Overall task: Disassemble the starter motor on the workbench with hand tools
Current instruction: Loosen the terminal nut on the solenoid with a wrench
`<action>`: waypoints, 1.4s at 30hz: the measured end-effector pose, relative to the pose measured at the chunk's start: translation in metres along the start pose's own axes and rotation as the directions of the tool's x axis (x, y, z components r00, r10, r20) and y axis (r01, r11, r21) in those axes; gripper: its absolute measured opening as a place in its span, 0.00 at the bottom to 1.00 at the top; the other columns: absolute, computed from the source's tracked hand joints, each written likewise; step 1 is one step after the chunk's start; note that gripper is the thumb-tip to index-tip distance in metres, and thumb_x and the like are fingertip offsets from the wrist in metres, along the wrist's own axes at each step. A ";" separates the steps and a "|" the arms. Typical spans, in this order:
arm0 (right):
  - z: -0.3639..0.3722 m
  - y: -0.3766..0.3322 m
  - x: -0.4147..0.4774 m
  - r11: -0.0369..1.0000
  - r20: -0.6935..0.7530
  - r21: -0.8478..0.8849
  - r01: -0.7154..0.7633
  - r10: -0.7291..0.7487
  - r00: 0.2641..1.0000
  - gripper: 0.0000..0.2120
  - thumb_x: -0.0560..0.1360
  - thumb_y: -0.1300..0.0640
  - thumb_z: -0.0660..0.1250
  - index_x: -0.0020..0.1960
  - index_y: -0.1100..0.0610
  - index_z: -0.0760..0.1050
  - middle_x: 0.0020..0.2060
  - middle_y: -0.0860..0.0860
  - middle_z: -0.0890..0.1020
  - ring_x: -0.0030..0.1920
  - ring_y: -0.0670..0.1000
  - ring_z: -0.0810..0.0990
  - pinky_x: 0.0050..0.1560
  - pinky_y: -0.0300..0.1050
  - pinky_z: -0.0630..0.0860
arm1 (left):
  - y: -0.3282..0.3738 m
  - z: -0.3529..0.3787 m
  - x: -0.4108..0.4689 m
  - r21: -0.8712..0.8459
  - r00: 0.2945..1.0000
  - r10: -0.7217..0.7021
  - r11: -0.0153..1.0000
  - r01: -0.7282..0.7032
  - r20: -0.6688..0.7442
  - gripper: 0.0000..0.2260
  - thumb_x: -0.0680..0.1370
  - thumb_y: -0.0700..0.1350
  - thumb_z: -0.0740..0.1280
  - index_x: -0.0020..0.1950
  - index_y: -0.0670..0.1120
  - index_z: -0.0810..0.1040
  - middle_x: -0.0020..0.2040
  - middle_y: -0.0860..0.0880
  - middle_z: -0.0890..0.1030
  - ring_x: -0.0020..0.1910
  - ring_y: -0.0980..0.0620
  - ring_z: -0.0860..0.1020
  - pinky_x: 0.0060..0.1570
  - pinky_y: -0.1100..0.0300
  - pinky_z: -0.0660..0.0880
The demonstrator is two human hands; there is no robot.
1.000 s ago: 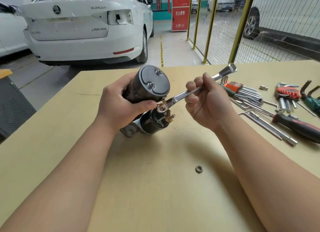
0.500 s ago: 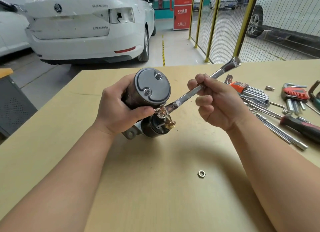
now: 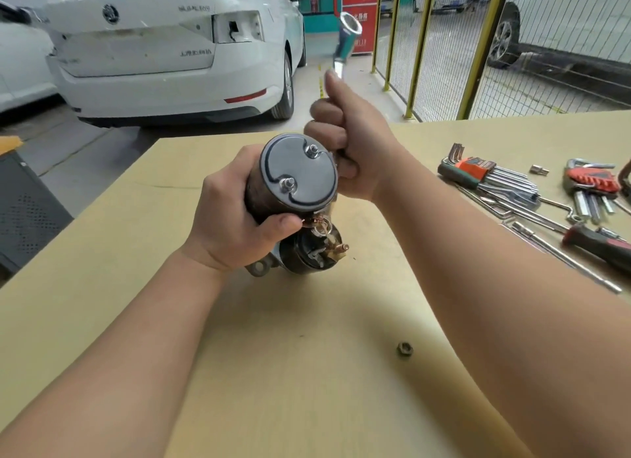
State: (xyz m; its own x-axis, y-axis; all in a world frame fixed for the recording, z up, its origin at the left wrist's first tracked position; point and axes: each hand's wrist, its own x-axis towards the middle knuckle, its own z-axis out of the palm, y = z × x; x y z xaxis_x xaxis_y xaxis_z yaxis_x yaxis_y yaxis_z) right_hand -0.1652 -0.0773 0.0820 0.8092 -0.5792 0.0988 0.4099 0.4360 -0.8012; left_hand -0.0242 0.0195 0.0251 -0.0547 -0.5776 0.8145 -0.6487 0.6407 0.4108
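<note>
Since the earlier frames the wrench (image 3: 345,40) has left the terminal on the solenoid (image 3: 314,252) and swung up behind the motor, so that it now stands nearly upright, blurred, with its ring end at the top against the background of the garage. The right hand (image 3: 351,143) is wrapped around the wrench in a fist, fingers curled over the shaft and thumb side up; the tool's lower end is hidden behind the hand and the motor, so whether it touches anything cannot be told. The left hand (image 3: 235,225) grips the body of the starter motor (image 3: 297,170) from the left, thumb across the lower edge beside the copper lead, and holds it tilted with the grey end cap facing the camera, over the middle of the workbench (image 3: 205,372). A loose nut (image 3: 405,348) lies on the bench nearer the camera, well apart from the motor. To the right lie an orange hex key set (image 3: 478,170), a red hex key set (image 3: 592,181) and a black-handled tool (image 3: 601,245). Beyond the bench stands a white car (image 3: 164,47).
</note>
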 end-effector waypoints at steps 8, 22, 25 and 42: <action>-0.028 0.022 -0.044 0.878 -0.397 0.348 0.330 -0.180 0.900 0.27 0.80 0.40 0.51 0.27 0.52 0.60 0.18 0.47 0.62 0.14 0.47 0.53 0.16 0.35 0.54 | 0.000 0.001 0.001 -0.022 1.000 0.000 1.000 0.000 -0.014 0.31 0.71 0.72 0.62 0.62 0.50 0.70 0.51 0.69 0.77 0.50 0.66 0.77 0.50 0.67 0.74; -0.025 0.045 -0.058 0.821 -0.554 0.143 0.553 -0.396 0.732 0.29 0.79 0.40 0.54 0.22 0.53 0.64 0.19 0.46 0.62 0.17 0.47 0.56 0.19 0.36 0.52 | 0.001 0.006 -0.005 0.106 0.997 0.037 0.994 -0.029 -0.070 0.34 0.73 0.72 0.59 0.60 0.43 0.71 0.50 0.59 0.75 0.45 0.57 0.76 0.48 0.68 0.74; -0.024 0.035 -0.041 0.887 -0.381 0.204 0.415 -0.319 0.868 0.30 0.80 0.42 0.53 0.23 0.53 0.64 0.18 0.47 0.62 0.16 0.46 0.56 0.17 0.35 0.53 | 0.001 0.004 -0.005 0.107 0.997 0.048 0.993 -0.041 -0.064 0.33 0.73 0.71 0.59 0.61 0.43 0.70 0.50 0.59 0.75 0.45 0.61 0.76 0.48 0.70 0.73; -0.023 0.034 -0.043 0.851 -0.388 0.213 0.479 -0.376 0.841 0.29 0.80 0.41 0.53 0.24 0.52 0.63 0.19 0.47 0.62 0.17 0.48 0.55 0.20 0.37 0.61 | 0.000 0.006 -0.004 0.069 0.996 0.037 0.997 -0.031 -0.082 0.35 0.73 0.72 0.59 0.61 0.42 0.71 0.50 0.62 0.76 0.46 0.62 0.76 0.49 0.72 0.72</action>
State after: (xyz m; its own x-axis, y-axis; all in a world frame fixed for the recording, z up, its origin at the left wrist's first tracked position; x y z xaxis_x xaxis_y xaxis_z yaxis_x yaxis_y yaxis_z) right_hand -0.1952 -0.0534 0.0370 0.3628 -0.9188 0.1553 0.8266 0.2404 -0.5089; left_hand -0.0285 0.0187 0.0195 -0.0160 -0.5097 0.8602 -0.6976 0.6220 0.3556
